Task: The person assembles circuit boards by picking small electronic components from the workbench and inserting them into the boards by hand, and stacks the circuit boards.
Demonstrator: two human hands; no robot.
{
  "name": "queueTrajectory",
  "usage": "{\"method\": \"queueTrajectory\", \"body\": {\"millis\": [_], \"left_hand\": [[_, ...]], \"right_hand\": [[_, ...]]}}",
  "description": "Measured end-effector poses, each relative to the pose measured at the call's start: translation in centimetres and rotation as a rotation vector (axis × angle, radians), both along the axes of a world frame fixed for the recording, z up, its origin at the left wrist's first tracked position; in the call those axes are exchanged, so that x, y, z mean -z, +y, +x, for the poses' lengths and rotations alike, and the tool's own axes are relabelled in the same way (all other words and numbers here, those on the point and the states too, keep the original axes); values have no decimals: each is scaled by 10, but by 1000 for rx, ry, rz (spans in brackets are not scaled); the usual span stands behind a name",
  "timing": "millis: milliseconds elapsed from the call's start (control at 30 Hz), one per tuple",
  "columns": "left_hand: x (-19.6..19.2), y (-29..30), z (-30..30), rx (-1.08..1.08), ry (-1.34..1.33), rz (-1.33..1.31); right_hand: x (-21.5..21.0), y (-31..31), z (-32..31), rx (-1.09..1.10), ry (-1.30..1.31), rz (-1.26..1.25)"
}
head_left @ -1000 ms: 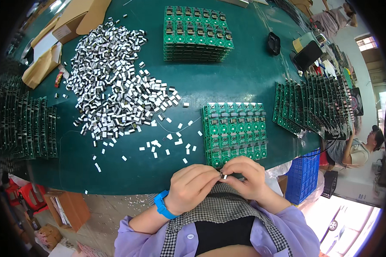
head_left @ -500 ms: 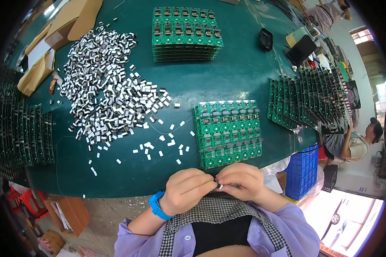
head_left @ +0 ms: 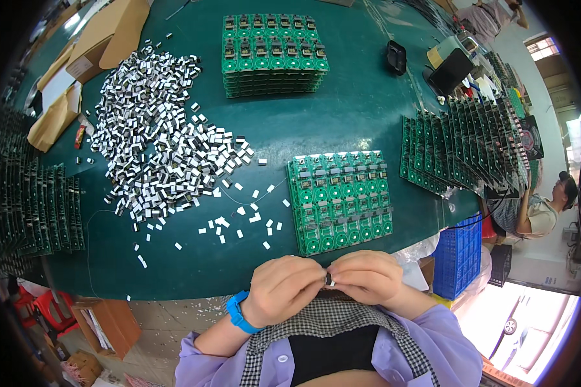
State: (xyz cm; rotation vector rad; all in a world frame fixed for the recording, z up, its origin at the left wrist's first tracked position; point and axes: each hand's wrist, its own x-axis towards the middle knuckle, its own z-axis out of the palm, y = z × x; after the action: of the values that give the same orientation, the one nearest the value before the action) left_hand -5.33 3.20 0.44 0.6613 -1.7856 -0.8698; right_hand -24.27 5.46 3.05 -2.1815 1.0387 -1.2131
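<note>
Between the fingertips of both hands sits a small black-and-white component point(head_left: 330, 280), held just off the table's near edge. My left hand point(head_left: 284, 290), with a blue watch on the wrist, pinches it from one side. From the other side my right hand point(head_left: 368, 277) closes on it, fingers bent. The fingertips cover most of the piece. Right beyond my hands lies a green circuit board panel point(head_left: 342, 203) with rows of round patterns and small parts. A large heap of similar black-and-white components point(head_left: 155, 129) spreads over the left of the table.
Stacked green panels point(head_left: 274, 58) stand at the back. More panels lean upright at the right point(head_left: 465, 148) and far left point(head_left: 48, 206). White bits point(head_left: 255, 218) lie scattered before the heap. A cardboard box point(head_left: 103, 39), a blue crate point(head_left: 457, 255) and another person point(head_left: 539, 209) are around the table.
My right hand's fingers have straightened and drawn together around the component, which shows more of its dark side. The view has shifted slightly; the table items stay in place.
</note>
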Motion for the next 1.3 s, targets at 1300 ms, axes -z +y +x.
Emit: {"method": "queueTrajectory", "body": {"millis": [1300], "left_hand": [[-2, -43, 54, -527, -672, -9]], "right_hand": [[-3, -31, 15, 168, 506, -17]]}}
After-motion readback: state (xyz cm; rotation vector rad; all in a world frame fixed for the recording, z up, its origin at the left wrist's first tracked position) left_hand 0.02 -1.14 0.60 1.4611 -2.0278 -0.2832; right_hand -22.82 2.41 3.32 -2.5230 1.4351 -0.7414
